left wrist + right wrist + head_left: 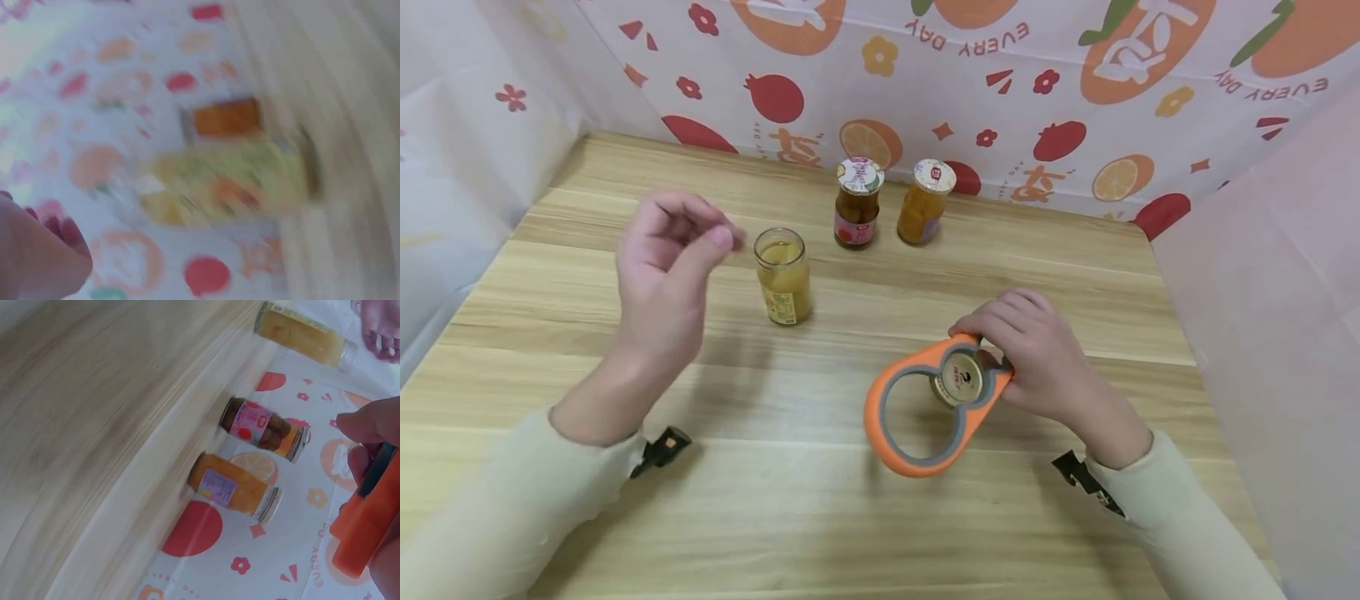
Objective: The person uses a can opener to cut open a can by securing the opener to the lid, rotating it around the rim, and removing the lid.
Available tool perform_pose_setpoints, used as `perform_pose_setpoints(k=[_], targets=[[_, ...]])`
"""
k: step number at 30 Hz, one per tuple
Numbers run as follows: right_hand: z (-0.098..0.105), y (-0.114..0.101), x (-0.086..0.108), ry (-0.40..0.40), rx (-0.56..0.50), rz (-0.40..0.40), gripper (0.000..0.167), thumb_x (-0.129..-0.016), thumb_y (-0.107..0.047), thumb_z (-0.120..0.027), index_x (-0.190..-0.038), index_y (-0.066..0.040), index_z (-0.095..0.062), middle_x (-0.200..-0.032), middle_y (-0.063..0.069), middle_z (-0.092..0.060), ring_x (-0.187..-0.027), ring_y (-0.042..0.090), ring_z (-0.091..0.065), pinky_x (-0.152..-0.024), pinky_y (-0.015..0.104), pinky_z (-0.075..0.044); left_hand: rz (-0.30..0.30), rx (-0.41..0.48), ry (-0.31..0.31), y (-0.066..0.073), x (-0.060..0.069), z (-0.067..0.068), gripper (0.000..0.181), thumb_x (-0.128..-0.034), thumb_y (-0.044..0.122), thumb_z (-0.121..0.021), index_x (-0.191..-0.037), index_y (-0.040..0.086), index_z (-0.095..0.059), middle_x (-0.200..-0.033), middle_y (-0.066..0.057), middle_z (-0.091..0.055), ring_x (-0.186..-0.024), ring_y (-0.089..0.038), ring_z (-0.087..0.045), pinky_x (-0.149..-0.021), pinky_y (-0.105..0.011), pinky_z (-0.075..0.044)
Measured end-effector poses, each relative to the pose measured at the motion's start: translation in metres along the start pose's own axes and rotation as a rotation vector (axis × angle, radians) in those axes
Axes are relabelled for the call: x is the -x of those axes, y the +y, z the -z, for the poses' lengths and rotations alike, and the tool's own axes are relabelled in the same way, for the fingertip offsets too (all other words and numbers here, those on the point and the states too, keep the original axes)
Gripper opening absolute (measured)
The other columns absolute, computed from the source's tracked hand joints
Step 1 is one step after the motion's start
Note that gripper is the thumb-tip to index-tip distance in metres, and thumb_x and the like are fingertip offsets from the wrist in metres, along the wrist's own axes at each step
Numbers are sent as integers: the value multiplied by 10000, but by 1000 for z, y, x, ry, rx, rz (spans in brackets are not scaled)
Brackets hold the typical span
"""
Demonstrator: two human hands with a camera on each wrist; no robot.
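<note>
My right hand (1037,354) grips an orange-and-grey jar opener (874,417) above the table. In the opener's smaller opening shows a gold jar lid (961,379); whether the fingers also touch it is hidden. An uncovered glass jar (786,287) with yellow contents and a yellow label stands upright to the left. Beside that jar, raised and apart from it, is my left hand (666,267), its fingers loosely bent, the thumb near the fingertips and nothing visible between them. The left wrist view shows the yellow jar (231,184) blurred.
Toward the back of the wooden table (775,517) stand two lidded jars: a dark one with a pink label (856,208) and an orange one (921,204). Behind them hangs a fruit-print sheet (865,92). White sheeting borders the table at left and right.
</note>
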State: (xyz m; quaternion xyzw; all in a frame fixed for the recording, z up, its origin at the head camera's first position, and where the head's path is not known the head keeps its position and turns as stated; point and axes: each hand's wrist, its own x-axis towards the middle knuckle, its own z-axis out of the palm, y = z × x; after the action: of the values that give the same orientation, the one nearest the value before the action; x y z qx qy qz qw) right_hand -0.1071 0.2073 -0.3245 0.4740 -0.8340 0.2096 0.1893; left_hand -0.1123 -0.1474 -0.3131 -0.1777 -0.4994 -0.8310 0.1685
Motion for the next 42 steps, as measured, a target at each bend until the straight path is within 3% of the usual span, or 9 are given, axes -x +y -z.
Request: perform_pose_setpoints(k=[2, 7, 12, 15, 19, 23, 31, 38, 42], targets=[[1, -4, -3, 21, 4, 5, 259, -807, -68, -568, -1020, -148, -691, -913, -48, -686, -866, 185, -598, -887, 430, -435, 103, 44, -85, 3, 12, -12, 163, -916, -146, -519, -998, -22, -588, -883, -131, -635, -816, -232, -635, -774, -311, -550], [1, -12, -10, 58, -7, -6, 201, -831, -129, -610, -1019, -140, -680, -885, -44, -678, -837, 168, -603, -821, 407, -455, 532, 1, -395, -15, 42, -37, 216, -943, -63, -538, -1123, 51, -571, -1030, -95, -652, -946, -239, -669, -865, -376, -565], [-5, -18, -15, 71, -41, -19, 220, -878, -289, -684, -1034, -135, -679, -899, -42, -687, -832, 152, -614, -771, 382, -475, 751, 124, -576, -39, 65, -59, 450, -935, 155, -685, -1340, 73, -507, -1311, -103, -596, -1184, -305, -600, -1006, -449, -490], [-8, -21, -17, 58, -66, -43, 213, -875, -259, -685, -1046, -133, -678, -918, -40, -688, -843, 143, -614, -777, 372, -484, 812, 197, -585, -45, 73, -72, 611, -886, 292, -752, -1414, 105, -507, -1392, -91, -578, -1240, -285, -558, -1037, -438, -445], [-11, -24, -18, 44, -71, -85, 232, -831, -138, -643, -1059, -137, -681, -934, -42, -686, -852, 135, -608, -788, 367, -484, 877, 272, -496, -46, 79, -77, 576, -889, 313, -746, -1386, 102, -547, -1349, -92, -601, -1195, -247, -569, -1027, -467, -455], [-11, -24, -18, 38, -74, -110, 253, -821, -195, -718, -1066, -137, -684, -944, -38, -688, -857, 130, -608, -794, 365, -483, 917, 345, -434, -47, 82, -77, 507, -893, 318, -757, -1325, 120, -581, -1303, -67, -602, -1159, -236, -594, -987, -476, -492], [-14, -24, -15, 23, -93, -120, 242, -928, -329, -632, -1079, -144, -678, -958, -49, -684, -870, 121, -602, -807, 366, -480, 956, 435, -463, -50, 81, -84, 670, -854, 371, -792, -1400, 84, -530, -1308, -38, -639, -1134, -196, -610, -921, -373, -517], [-14, -24, -13, 17, -97, -117, 204, -924, -277, -649, -1085, -156, -683, -967, -57, -685, -885, 120, -604, -817, 363, -472, 968, 382, -442, -46, 81, -82, 679, -852, 324, -798, -1391, 27, -510, -1254, -73, -626, -1146, -243, -605, -955, -439, -513], [-11, -23, -10, 17, -79, -120, 245, -837, -121, -635, -1075, -148, -684, -945, -48, -690, -860, 124, -606, -799, 362, -479, 957, 170, -471, -39, 78, -69, 537, -904, 247, -739, -1378, 88, -542, -1290, -132, -597, -1140, -279, -584, -926, -452, -530]])
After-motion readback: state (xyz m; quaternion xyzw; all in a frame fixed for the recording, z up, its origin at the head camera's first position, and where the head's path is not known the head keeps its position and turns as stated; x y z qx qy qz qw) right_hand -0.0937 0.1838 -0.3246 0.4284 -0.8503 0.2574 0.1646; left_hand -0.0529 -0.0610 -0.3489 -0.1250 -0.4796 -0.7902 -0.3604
